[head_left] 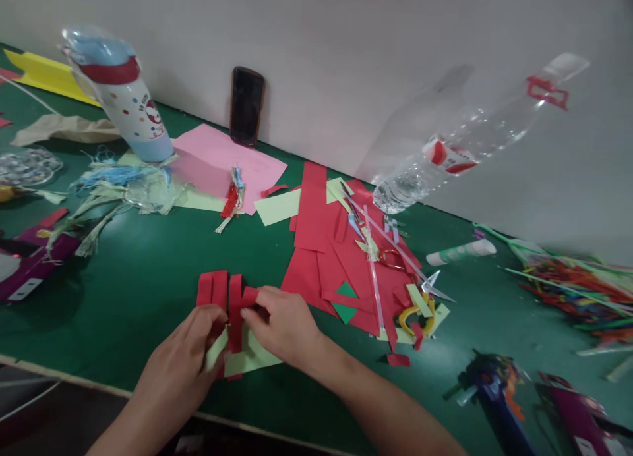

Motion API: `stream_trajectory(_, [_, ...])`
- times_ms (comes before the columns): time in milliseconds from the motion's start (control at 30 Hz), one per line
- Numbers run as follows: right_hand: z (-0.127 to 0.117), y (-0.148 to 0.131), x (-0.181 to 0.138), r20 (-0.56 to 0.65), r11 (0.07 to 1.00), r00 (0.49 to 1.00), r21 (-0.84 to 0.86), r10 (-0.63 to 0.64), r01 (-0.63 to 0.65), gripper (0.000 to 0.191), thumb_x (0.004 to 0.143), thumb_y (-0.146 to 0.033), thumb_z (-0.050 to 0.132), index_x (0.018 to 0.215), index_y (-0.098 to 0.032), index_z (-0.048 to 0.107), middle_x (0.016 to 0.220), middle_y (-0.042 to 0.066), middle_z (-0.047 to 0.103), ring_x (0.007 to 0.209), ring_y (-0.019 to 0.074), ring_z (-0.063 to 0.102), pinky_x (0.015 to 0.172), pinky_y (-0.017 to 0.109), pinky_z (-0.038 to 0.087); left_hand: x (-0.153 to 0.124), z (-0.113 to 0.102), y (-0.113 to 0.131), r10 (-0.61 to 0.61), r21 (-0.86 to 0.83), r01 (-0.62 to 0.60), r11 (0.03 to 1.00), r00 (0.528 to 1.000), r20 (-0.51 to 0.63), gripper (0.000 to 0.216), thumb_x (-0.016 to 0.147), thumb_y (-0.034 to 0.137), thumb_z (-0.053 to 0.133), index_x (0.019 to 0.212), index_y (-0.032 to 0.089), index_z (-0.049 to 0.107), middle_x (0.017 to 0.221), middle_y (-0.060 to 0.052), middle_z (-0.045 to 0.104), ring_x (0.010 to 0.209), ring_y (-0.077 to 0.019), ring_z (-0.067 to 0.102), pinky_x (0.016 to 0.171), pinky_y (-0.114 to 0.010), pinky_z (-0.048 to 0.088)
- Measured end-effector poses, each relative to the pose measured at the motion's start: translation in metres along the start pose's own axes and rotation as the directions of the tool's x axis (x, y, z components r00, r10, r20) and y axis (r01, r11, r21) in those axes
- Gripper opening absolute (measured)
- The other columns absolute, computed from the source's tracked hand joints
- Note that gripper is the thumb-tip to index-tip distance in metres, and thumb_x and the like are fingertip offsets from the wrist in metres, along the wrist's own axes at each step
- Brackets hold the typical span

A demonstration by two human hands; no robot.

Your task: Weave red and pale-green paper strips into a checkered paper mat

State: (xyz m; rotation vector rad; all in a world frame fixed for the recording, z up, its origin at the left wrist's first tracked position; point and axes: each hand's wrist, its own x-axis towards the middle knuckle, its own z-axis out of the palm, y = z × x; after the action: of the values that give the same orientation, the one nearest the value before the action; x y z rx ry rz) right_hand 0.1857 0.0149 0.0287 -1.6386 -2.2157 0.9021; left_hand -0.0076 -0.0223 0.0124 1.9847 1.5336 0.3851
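Under right hand, red paper strips

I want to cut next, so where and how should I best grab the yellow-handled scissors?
Take the yellow handle loops of the scissors, probably with the right hand once it lets go of the red paper strips, coming from the near side: the loops face you and the blades point away to the right.

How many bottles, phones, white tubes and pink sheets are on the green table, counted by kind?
Bottles: 2, the patterned bottle and the clear bottle
Phone: 1
White tube: 1
Pink sheet: 1
Total: 5
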Motion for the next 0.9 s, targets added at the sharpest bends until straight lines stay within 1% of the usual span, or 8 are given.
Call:
stream_trajectory(100, [-0.001, -0.004, 0.012, 0.043, 0.998, 0.999, -0.064, -0.002, 0.005, 0.011, 0.090, -0.029, 0.060, 0.083, -0.020, 0.062, 0.078, 0.000, 0.062, 0.068, 0.0141, 0.059, 0.053, 0.024, 0.031, -0.001, 0.001, -0.001, 0.013, 0.030, -0.012, 0.999, 1.000, -0.012, 0.019, 0.082, 0.019, 0.048, 0.099, 0.026, 0.050, 0.088, 0.000, 0.062, 0.072, -0.0183, 0.064, 0.059, -0.028, 0.049])
stream_trajectory(233, [0.001, -0.007, 0.021, 0.054, 0.999, 0.999, -0.046, -0.003, 0.006, 0.011, 0.089, -0.028, 0.061, 0.081, -0.020, 0.061, 0.078, 0.000, 0.062, 0.062, 0.0139, 0.056, 0.049, 0.025, 0.024, -0.001, -0.002, -0.003, 0.073, 0.039, -0.073, 0.997, 0.997, 0.005, 0.016, 0.085, 0.021, 0.046, 0.098, 0.026, 0.054, 0.104, -0.003, 0.064, 0.079, -0.0185, 0.067, 0.062, -0.028, 0.052])
stream_trajectory(400, [-0.005, 0.004, 0.026, 0.031, 0.998, 0.999, 0.060, 0.011, -0.012, 0.013, 0.092, -0.023, 0.059, 0.105, -0.022, 0.063, 0.082, -0.001, 0.068, 0.070, 0.0138, 0.063, 0.056, 0.023, 0.040, -0.002, -0.001, -0.008, 0.164, 0.098, -0.167, 0.981, 0.986, 0.034, 0.020, 0.088, 0.023, 0.048, 0.102, 0.029, 0.062, 0.117, -0.005, 0.060, 0.094, -0.0215, 0.068, 0.070, -0.031, 0.055])
stream_trajectory(533, [-0.024, 0.018, 0.010, -0.186, 0.982, 0.983, 0.183, -0.007, 0.041, 0.023, 0.099, -0.021, 0.043, 0.112, -0.021, 0.062, 0.095, 0.003, 0.071, 0.083, 0.0150, 0.067, 0.072, 0.027, 0.051, -0.002, 0.002, -0.010, 0.195, 0.141, -0.200, 0.970, 0.980, 0.051, 0.027, 0.088, 0.023, 0.051, 0.112, 0.031, 0.062, 0.119, -0.005, 0.059, 0.096, -0.0226, 0.067, 0.074, -0.033, 0.057])
stream_trajectory(633, [-0.033, 0.021, -0.013, -0.342, 0.965, 0.918, 0.095, -0.200, 0.246, 0.023, 0.099, -0.020, 0.044, 0.110, -0.019, 0.064, 0.104, 0.007, 0.070, 0.098, 0.0180, 0.065, 0.087, 0.033, 0.053, -0.003, 0.003, -0.011, 0.195, 0.152, -0.201, 0.968, 0.979, 0.051, 0.026, 0.088, 0.024, 0.054, 0.112, 0.029, 0.061, 0.120, -0.007, 0.059, 0.099, -0.0240, 0.067, 0.077, -0.035, 0.057])
stream_trajectory(733, [-0.026, 0.020, -0.037, -0.193, 0.913, 0.892, -0.072, -0.408, 0.402, 0.025, 0.098, -0.020, 0.048, 0.118, -0.019, 0.062, 0.118, 0.008, 0.069, 0.116, 0.0211, 0.059, 0.104, 0.040, 0.046, -0.003, 0.005, -0.012, 0.221, 0.164, -0.223, 0.961, 0.975, 0.033, 0.032, 0.085, 0.030, 0.061, 0.117, 0.027, 0.060, 0.121, -0.009, 0.059, 0.103, -0.0260, 0.066, 0.080, -0.037, 0.058])
stream_trajectory(833, [-0.011, 0.022, -0.052, 0.030, 0.894, 0.907, -0.159, -0.419, 0.418, 0.034, 0.098, -0.035, 0.054, 0.129, -0.021, 0.058, 0.134, 0.008, 0.062, 0.137, 0.0260, 0.042, 0.113, 0.046, 0.038, -0.004, 0.006, -0.013, 0.259, 0.187, -0.259, 0.948, 0.966, 0.027, 0.049, 0.076, 0.034, 0.072, 0.122, 0.027, 0.057, 0.124, -0.009, 0.060, 0.107, -0.0276, 0.065, 0.085, -0.038, 0.057])
stream_trajectory(900, [-0.003, 0.027, -0.056, 0.095, 0.896, 0.914, -0.182, -0.395, 0.406, 0.042, 0.097, -0.043, 0.055, 0.133, -0.020, 0.055, 0.139, 0.009, 0.058, 0.142, 0.0272, 0.036, 0.115, 0.048, 0.034, -0.005, 0.007, -0.014, 0.281, 0.216, -0.278, 0.936, 0.960, 0.019, 0.058, 0.071, 0.032, 0.075, 0.125, 0.026, 0.055, 0.125, -0.010, 0.060, 0.111, -0.0295, 0.063, 0.088, -0.040, 0.056])
